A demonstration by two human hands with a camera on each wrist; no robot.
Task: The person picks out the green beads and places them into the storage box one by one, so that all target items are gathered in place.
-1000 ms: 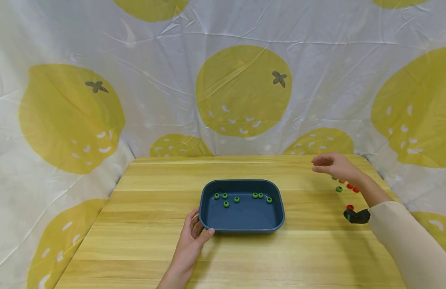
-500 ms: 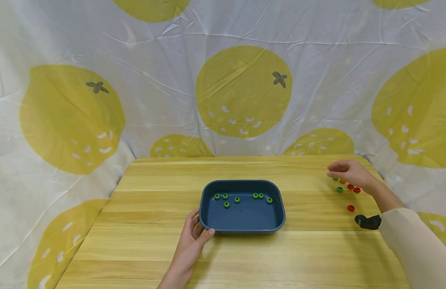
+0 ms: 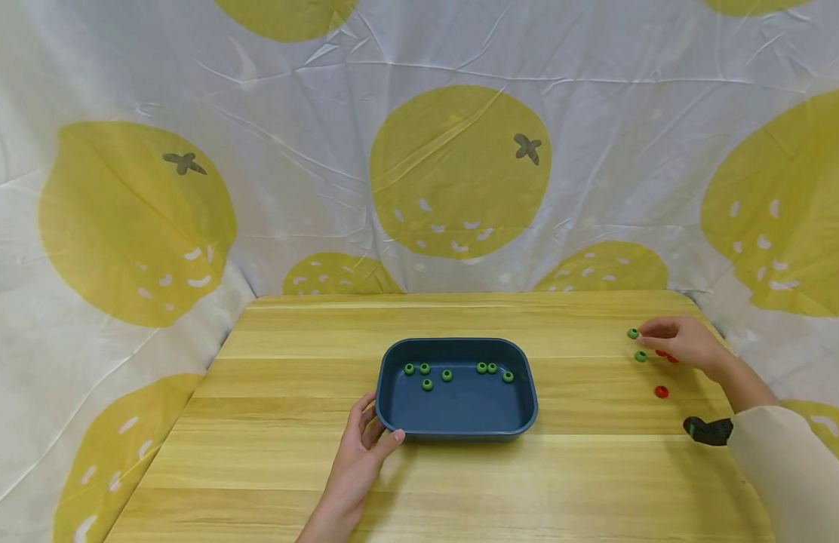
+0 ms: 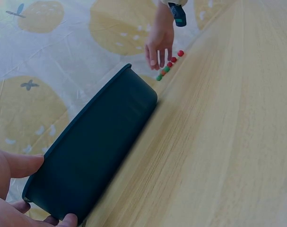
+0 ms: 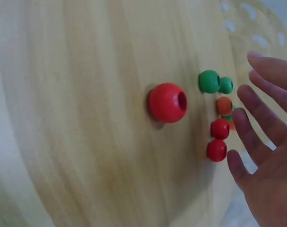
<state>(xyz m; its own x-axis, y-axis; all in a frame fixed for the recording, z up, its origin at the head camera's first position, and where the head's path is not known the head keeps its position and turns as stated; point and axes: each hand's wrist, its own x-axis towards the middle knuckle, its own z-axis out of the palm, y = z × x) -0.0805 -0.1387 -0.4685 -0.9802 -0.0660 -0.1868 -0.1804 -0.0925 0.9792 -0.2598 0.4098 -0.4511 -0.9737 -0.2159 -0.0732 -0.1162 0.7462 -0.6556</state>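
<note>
My left hand (image 3: 354, 460) grips the near left corner of a dark blue rectangular basin (image 3: 460, 413), thumb at the rim. Several green beads (image 3: 447, 375) lie inside it. Over at the right, my right hand (image 3: 687, 347) hovers above loose beads, with its fingers spread and nothing held in the right wrist view. Two green beads (image 5: 209, 81), an orange bead (image 5: 224, 106) and two red beads (image 5: 220, 128) lie in front of those fingertips. One more red bead (image 5: 168, 102) sits nearer the camera. In the head view the hand hides part of this group.
The wooden table (image 3: 284, 422) ends at a white cloth (image 3: 311, 188) printed with yellow fruit, which hangs behind and on both sides. A black device (image 3: 708, 431) is worn at the right wrist, low over the tabletop.
My right hand has moved right and down toward the beads, now covering some of them in the head view. The left hand and the basin have stayed put.
</note>
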